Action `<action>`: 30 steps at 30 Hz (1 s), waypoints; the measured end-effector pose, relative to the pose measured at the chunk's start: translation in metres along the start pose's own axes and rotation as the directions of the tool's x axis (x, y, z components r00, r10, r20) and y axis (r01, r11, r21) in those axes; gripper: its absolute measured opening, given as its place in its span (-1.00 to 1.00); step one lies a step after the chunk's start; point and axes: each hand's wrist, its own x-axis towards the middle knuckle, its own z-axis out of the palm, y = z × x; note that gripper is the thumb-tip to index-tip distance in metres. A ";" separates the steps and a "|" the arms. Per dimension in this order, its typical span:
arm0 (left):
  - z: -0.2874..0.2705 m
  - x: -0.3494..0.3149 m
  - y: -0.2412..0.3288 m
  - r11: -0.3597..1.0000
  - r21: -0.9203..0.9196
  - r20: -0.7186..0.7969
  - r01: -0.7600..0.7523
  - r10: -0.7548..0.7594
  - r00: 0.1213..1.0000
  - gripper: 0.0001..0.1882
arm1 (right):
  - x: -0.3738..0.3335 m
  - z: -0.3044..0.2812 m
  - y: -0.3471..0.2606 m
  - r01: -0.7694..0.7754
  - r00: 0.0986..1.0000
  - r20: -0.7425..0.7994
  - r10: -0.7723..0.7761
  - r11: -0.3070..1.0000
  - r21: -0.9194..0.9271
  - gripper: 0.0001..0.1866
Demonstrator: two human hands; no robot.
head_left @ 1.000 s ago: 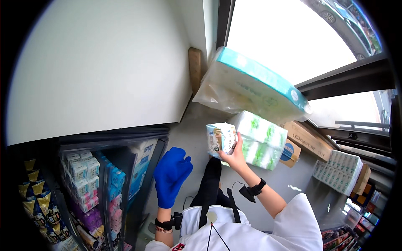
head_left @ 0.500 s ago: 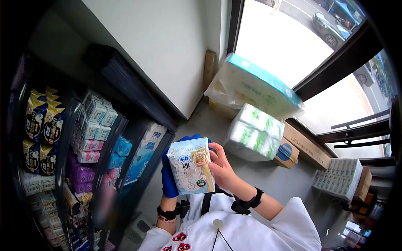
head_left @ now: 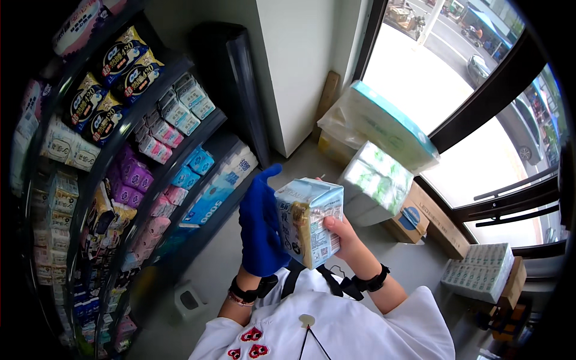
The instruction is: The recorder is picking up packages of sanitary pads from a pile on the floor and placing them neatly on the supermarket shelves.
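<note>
Our bare right hand [head_left: 347, 239] grips a light-blue sanitary-pad packet [head_left: 309, 225] — our blue-gloved left hand [head_left: 261, 225] just beside it — with stocked shelves [head_left: 198, 138] leftward and a plastic-wrapped white-and-green bundle [head_left: 378, 183] beyond.

A: State the package [head_left: 309, 231] position.
B: Between left fingers [head_left: 253, 195] and right fingers [head_left: 332, 224].
A: Shelving [head_left: 201, 137]?
B: Left of both; packs [head_left: 179, 114] on it.
A: Cartons [head_left: 441, 222]?
B: Right of both, on the floor [head_left: 420, 273], beside the window [head_left: 402, 66].

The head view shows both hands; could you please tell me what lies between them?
In the head view, a light blue package lies between the gloved left hand and the bare right hand, which holds it.
</note>
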 end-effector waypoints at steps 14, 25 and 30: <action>-0.124 -0.108 -0.052 0.973 0.223 -0.338 -0.064 0.139 0.931 0.14 | 0.073 0.114 0.128 0.111 0.961 0.273 0.050 0.833 -0.542 -0.10; -0.284 -0.151 -0.112 0.466 0.873 -0.127 0.144 -0.068 0.990 -0.10 | 0.163 0.217 0.225 0.496 0.857 0.510 -0.074 -0.146 -0.856 -0.10; -0.325 -0.169 -0.124 0.459 0.855 -0.173 0.241 -0.186 0.967 -0.13 | 0.172 0.246 0.266 0.611 0.785 0.620 -0.003 -0.158 -0.775 -0.05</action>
